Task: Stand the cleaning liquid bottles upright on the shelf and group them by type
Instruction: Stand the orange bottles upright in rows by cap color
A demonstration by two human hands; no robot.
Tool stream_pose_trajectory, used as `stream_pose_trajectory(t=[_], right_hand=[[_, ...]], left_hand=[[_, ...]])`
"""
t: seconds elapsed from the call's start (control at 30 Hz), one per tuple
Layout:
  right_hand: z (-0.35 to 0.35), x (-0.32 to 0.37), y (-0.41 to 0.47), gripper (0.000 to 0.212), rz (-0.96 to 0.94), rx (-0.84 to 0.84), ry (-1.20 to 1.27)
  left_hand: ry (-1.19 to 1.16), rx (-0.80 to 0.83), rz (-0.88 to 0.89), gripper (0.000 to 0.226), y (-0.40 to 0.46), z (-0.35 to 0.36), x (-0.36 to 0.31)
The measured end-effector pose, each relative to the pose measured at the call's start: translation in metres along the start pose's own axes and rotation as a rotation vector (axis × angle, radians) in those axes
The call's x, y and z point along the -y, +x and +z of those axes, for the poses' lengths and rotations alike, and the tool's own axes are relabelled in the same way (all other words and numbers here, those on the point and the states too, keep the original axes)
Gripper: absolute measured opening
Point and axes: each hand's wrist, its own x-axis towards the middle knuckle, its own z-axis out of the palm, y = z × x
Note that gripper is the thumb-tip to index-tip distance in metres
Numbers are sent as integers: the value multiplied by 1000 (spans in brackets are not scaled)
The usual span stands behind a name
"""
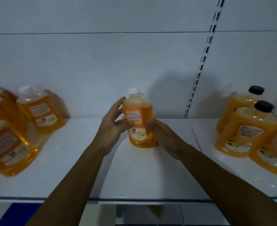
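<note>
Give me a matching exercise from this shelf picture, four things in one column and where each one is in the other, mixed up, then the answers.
Column one:
1. white-capped bottle in the hands
2. black-capped bottles
3. white-capped bottles standing free
4. slotted upright rail

Column two:
A. on the back wall, right of centre
B. left part of the shelf
C. middle of the shelf, between the left hand and right hand
D. right part of the shelf

Pairs: 1-C, 2-D, 3-B, 4-A
</note>
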Motion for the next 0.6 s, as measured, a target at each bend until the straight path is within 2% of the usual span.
stream_pose_trajectory(t=[0.1,0.23,0.4,0.6], right_hand=[[28,4,1,47,12,65,66],[59,9,15,53,-48,83,94],[104,9,40,50,-110,1,-31],[163,-1,70,47,-180,80,-94]], left_hand=[[26,21,-13,74,-18,-17,-4],[116,-109,44,75,-38,-41,-13],[176,-268,126,83,-61,-82,-9],[308,-350,126,79,-79,-135,5]])
